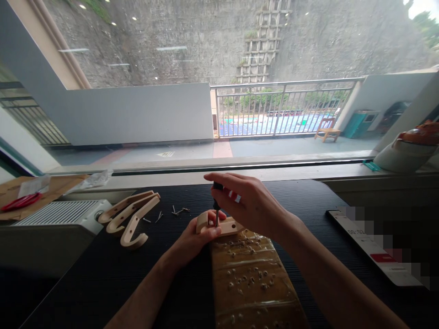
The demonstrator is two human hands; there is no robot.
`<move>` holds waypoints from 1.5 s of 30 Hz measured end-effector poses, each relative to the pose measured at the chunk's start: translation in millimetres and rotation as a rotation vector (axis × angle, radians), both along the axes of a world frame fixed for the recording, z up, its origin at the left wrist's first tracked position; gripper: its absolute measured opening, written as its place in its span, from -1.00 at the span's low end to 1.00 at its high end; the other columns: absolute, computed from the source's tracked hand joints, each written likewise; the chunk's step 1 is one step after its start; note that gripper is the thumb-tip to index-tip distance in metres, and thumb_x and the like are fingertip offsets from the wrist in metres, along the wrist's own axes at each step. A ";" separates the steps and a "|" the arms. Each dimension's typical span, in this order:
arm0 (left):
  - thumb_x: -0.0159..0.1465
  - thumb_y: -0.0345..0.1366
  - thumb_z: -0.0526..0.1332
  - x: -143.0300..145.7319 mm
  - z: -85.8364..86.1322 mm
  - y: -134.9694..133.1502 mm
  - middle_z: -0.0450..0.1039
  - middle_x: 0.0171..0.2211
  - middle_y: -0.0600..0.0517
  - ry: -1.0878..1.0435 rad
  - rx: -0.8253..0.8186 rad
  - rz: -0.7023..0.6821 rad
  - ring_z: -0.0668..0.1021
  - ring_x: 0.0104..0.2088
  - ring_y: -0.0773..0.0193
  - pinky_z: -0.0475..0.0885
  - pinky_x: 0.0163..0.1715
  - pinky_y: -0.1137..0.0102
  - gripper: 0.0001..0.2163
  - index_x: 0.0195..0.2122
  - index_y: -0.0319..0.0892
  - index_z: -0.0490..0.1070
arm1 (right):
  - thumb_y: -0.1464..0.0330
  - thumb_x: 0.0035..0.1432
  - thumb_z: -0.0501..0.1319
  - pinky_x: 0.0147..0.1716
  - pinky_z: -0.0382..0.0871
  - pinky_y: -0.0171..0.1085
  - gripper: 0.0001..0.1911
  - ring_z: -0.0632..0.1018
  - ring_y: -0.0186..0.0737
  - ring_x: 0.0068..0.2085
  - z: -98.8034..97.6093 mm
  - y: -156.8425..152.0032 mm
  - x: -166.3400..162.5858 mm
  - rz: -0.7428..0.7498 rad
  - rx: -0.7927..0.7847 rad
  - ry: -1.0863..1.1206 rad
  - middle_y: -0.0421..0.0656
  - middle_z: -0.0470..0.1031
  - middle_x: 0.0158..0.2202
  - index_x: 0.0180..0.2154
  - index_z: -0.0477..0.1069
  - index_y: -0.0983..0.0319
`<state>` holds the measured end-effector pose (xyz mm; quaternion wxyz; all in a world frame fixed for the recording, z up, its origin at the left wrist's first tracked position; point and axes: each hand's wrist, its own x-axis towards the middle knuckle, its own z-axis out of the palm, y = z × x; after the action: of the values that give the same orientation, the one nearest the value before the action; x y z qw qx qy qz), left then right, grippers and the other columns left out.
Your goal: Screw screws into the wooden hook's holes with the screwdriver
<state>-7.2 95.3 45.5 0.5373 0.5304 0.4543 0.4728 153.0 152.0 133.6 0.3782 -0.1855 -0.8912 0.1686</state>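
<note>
Our right hand [247, 203] has its grip closed around the handle of a screwdriver [216, 205], held upright with its tip down on a wooden hook [229, 225]. Our left hand [199, 235] has its grip on that hook's curved end, pressing it onto the far end of a tape-wrapped board [250, 278] on the black worktop [103, 274]. Three spare hooks [132, 214] and loose screws [180, 210] lie to the left.

Pale matt wood hook [224, 225] lies on a glossy tape-wrapped, pitted board [252, 278].
</note>
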 end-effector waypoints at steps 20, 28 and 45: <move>0.13 -0.32 0.21 -1.2 -4.8 0.6 0.40 -0.17 0.02 0.020 0.016 0.020 0.42 -0.21 0.25 0.29 -0.20 0.43 -0.90 -0.35 -0.20 0.34 | 0.37 0.16 0.11 -0.47 0.23 -0.39 -0.69 0.41 -0.41 -0.47 -4.6 3.8 -0.7 -0.030 -0.076 0.029 -0.21 0.46 -0.43 -0.04 0.37 0.24; 0.13 -0.31 0.23 -1.7 -4.2 -0.6 0.40 -0.21 0.04 0.023 0.008 0.029 0.41 -0.26 0.29 0.29 -0.25 0.47 -0.90 -0.37 -0.20 0.33 | 0.37 0.17 0.10 -0.43 0.25 -0.38 -0.66 0.42 -0.41 -0.45 -1.4 1.6 0.2 0.021 -0.083 0.025 -0.19 0.46 -0.39 -0.01 0.35 0.26; 0.13 -0.33 0.21 -2.1 -5.9 1.2 0.35 -0.15 0.04 0.007 0.036 0.005 0.38 -0.25 0.31 0.27 -0.24 0.48 -0.91 -0.38 -0.19 0.31 | 0.38 0.15 0.11 -0.41 0.28 -0.40 -0.67 0.42 -0.41 -0.43 -2.9 5.2 0.5 0.091 -0.159 0.081 -0.18 0.45 -0.36 -0.03 0.37 0.27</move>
<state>-9.3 96.5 39.6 0.5248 0.5407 0.4490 0.4803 153.5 157.2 130.7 0.3899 -0.1671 -0.8665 0.2630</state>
